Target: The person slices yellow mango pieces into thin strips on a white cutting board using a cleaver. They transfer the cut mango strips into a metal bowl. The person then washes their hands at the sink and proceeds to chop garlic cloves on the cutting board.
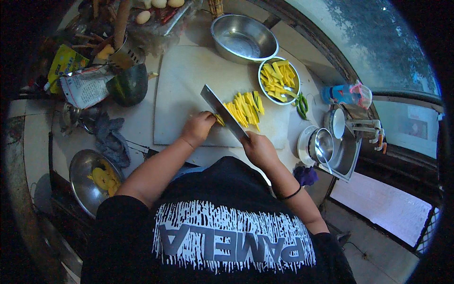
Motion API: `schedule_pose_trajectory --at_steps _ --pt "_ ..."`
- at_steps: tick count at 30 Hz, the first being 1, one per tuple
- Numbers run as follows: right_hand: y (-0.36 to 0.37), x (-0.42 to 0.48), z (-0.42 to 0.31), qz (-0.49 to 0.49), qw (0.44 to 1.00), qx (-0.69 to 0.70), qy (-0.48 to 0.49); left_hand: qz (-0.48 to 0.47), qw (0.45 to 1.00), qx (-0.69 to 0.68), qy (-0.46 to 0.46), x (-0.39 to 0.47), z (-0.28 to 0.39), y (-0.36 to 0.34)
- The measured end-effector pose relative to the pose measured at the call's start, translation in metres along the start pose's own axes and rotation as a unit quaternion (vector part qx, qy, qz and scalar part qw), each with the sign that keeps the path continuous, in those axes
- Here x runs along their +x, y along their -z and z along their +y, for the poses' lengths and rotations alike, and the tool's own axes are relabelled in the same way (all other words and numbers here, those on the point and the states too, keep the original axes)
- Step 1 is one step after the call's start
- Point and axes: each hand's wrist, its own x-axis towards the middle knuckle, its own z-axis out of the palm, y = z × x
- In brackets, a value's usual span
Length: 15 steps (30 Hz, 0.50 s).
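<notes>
In my right hand [260,149] is the handle of a cleaver [224,110], its broad blade slanting up and to the left over a white cutting board [184,71]. My left hand [198,128] grips a small stack of yellow squash slices [220,120] on the blade's left side. Right of the blade, cut yellow strips [244,108], some with dark green skin, lie in a row on the board. More strips [278,80] fill a metal bowl [299,83] at the board's upper right corner.
A large steel basin [244,37] stands behind the board. To the left are a dark green squash piece [129,87], a grey cloth [111,138] and a bowl of yellow scraps [79,177]. Green peppers [302,106], stacked bowls [321,143] and a sink [349,152] are on the right.
</notes>
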Motion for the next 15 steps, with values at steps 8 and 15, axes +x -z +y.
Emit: schedule_pose_trajectory --at_steps 8,15 --pt "0.0041 -0.0057 0.0026 -0.023 0.999 -0.022 0.001 0.035 0.999 -0.005 -0.016 -0.0009 -0.0006 -0.0074" --pt "0.0065 -0.0039 0.0042 -0.029 1.000 -0.008 0.001 0.032 0.999 0.003 -0.034 0.0017 0.0000 -0.0057"
